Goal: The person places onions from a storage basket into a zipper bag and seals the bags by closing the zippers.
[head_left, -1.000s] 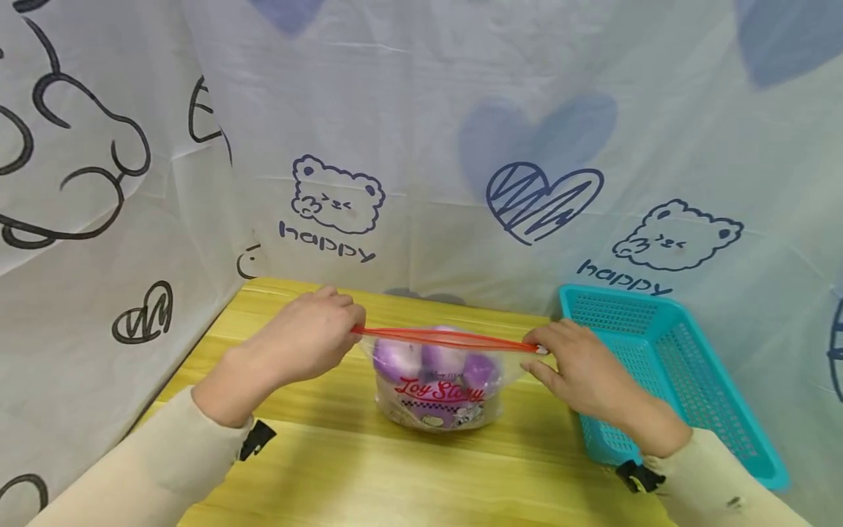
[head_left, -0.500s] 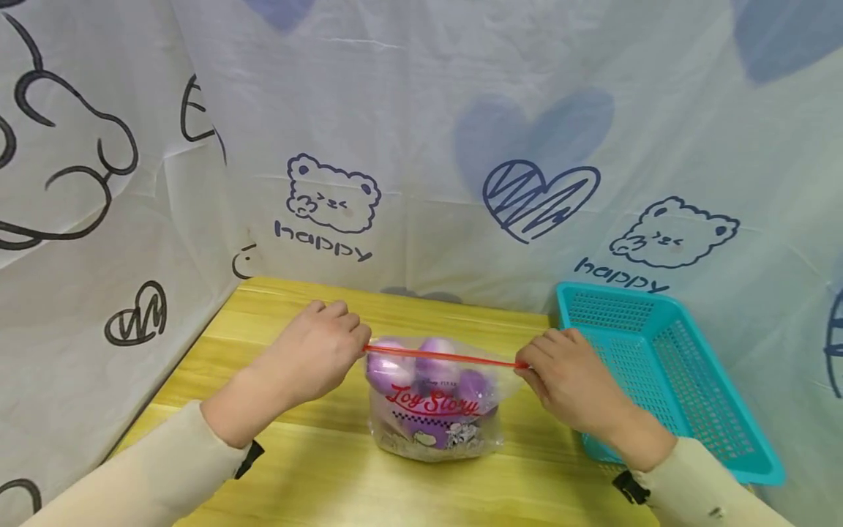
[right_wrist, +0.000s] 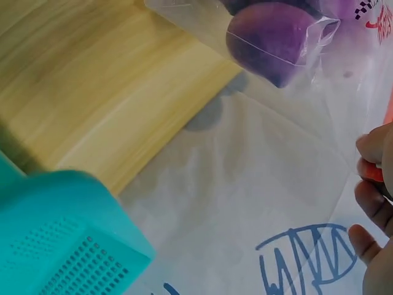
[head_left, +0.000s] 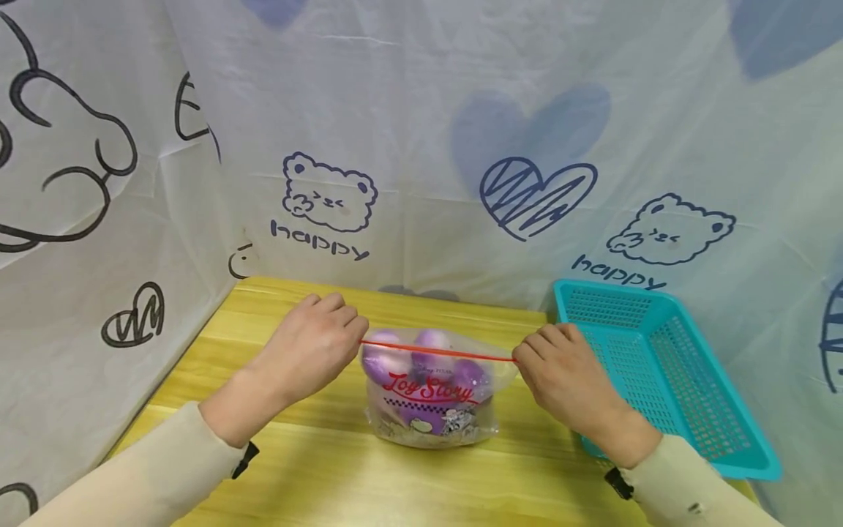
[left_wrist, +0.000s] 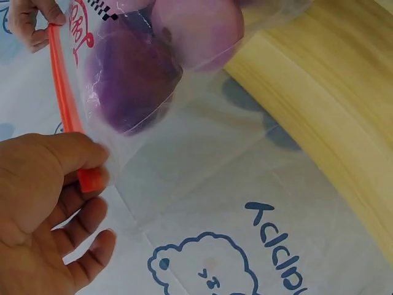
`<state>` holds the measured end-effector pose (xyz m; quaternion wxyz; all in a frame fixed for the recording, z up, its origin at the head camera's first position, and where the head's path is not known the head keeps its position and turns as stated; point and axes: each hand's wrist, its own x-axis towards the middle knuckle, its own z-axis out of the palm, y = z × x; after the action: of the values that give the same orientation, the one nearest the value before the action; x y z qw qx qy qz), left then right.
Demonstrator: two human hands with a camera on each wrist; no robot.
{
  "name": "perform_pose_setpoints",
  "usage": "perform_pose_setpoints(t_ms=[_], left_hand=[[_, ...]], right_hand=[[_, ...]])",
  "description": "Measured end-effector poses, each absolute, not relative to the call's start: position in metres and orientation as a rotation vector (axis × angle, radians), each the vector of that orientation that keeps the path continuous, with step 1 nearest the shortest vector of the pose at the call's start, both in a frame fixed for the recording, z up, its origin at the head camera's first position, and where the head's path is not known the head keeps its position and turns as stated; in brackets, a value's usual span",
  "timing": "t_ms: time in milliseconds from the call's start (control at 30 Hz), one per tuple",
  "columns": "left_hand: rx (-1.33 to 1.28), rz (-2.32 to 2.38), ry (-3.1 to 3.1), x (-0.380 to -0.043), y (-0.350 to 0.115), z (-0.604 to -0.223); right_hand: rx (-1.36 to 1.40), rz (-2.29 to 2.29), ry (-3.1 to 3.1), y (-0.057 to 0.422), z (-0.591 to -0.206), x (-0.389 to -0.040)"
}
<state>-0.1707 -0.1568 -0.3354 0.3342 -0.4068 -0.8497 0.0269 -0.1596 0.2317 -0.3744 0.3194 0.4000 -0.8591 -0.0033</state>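
A clear zip bag [head_left: 431, 410] printed with red "Toy Story" lettering stands upright between the two hands. Several round purple-and-white things [head_left: 387, 360], which look like onions or turnips, fill it. Its red zip strip [head_left: 437, 351] is stretched straight across the top. My left hand [head_left: 312, 348] pinches the strip's left end; in the left wrist view the thumb [left_wrist: 77, 150] and forefinger grip it. The strip's other end is pinched by my right hand [head_left: 571, 380], whose fingertips [right_wrist: 371, 147] show at the edge of the right wrist view.
A turquoise perforated basket [head_left: 718, 439] stands at the right of the yellow wooden table [head_left: 276, 461], just beyond the right hand. White cloth [head_left: 408, 146] with bear and heart drawings hangs behind the table and along its left side.
Both hands came down slightly and nearer together, then rose a little with the bag. The right fingers moved from beside the white slider to gripping the strip's end. The strip looks narrower now.
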Motion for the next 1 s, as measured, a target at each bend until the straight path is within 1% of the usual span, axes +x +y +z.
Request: perform_pose_setpoints(t_ms=[267, 533, 667, 833, 1000], left_hand=[[-1.053, 0.089, -2.224, -0.175, -0.159, -0.341], [-1.031, 0.054, -2.252, -0.172, -0.157, -0.342], [-0.954, -0.031, -2.383, -0.169, -0.159, -0.338], [-0.668, -0.396, -2.788, -0.164, -0.169, -0.331], [-0.382, -1.049, -3.029, -0.164, -0.179, -0.331]], right_hand=[[1.039, -0.002, -2.152, 0.232, -0.382, -0.165], [1.039, 0.071, -2.090, 0.230, -0.387, -0.163], [1.039, 0.092, -2.070, 0.230, -0.388, -0.161], [1.042, 0.118, -2.045, 0.228, -0.389, -0.160], [1.037, 0.128, -2.035, 0.228, -0.390, -0.159]])
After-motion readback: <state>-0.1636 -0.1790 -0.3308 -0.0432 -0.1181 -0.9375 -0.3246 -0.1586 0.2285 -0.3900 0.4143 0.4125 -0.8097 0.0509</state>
